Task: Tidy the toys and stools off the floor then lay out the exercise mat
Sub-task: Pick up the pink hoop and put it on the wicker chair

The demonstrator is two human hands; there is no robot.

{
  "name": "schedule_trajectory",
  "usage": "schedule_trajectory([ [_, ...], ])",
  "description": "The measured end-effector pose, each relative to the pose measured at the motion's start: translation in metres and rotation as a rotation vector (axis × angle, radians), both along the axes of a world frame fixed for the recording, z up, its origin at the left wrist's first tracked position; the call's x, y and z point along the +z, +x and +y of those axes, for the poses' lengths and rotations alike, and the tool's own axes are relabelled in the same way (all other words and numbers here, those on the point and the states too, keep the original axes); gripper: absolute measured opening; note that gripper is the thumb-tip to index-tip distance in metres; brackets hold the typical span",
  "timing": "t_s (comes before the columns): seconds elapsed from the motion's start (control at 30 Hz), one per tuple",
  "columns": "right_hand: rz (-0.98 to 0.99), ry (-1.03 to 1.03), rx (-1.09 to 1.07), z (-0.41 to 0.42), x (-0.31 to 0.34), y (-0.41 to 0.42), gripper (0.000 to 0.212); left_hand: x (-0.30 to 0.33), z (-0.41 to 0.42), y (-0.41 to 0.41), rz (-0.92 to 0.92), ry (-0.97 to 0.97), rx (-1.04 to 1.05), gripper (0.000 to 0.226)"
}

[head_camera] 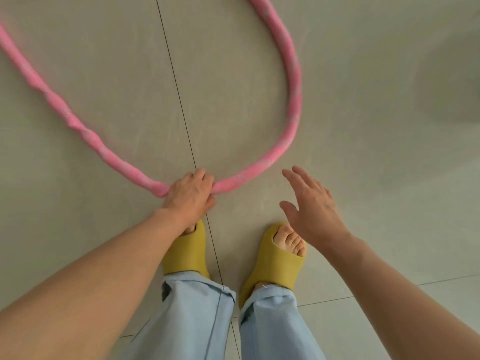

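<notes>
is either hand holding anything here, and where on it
The left hand grips the pink hoop at the part of its rim nearest the feet. The right hand is open and holds nothing.

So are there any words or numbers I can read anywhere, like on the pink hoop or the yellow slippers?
None: no words, numbers or signs show anywhere.
Pink hoop, gripped by the left hand: only pale blurred patches, no letters.
Yellow slippers: plain, no brand showing.
Floor tiles: bare.
Right hand: holds nothing.
</notes>
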State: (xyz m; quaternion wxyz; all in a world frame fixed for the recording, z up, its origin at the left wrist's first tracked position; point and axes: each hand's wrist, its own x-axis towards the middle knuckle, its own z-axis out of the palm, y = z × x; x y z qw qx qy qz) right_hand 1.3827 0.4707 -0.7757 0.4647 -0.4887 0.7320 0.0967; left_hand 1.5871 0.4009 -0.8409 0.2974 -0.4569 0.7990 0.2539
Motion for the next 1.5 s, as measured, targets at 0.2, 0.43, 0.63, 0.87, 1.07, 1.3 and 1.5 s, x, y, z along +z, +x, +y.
schedule_trajectory([
  [0.2, -0.012, -0.066, 0.003, -0.024, 0.095, 0.001, 0.064, 0.099, -0.02, -0.004, 0.181, 0.011, 0.112, 0.026],
  [0.43, 0.018, -0.198, -0.01, -0.049, 0.231, -0.01, 0.064, 0.253, -0.053, -0.041, 0.307, -0.174, 0.166, 0.036],
  [0.63, 0.056, -0.295, -0.084, -0.055, 0.335, -0.02, 0.063, 0.377, -0.085, -0.058, 0.457, -0.244, 0.255, 0.053],
  [0.87, 0.1, -0.434, -0.17, -0.053, 0.437, -0.033, 0.061, 0.525, -0.116, -0.054, 0.591, -0.401, 0.339, 0.052],
  [1.07, 0.06, -0.659, -0.257, -0.069, 0.51, -0.029, 0.054, 0.63, -0.142, -0.043, 0.743, -0.506, 0.289, 0.047],
  [1.3, -0.013, -0.809, -0.379, -0.1, 0.586, -0.03, 0.058, 0.729, -0.154, -0.03, 0.928, -0.632, 0.341, 0.061],
  [1.5, -0.183, -0.796, -0.428, -0.109, 0.62, -0.019, 0.062, 0.768, -0.129, -0.044, 1.062, -0.549, 0.365, 0.052],
])
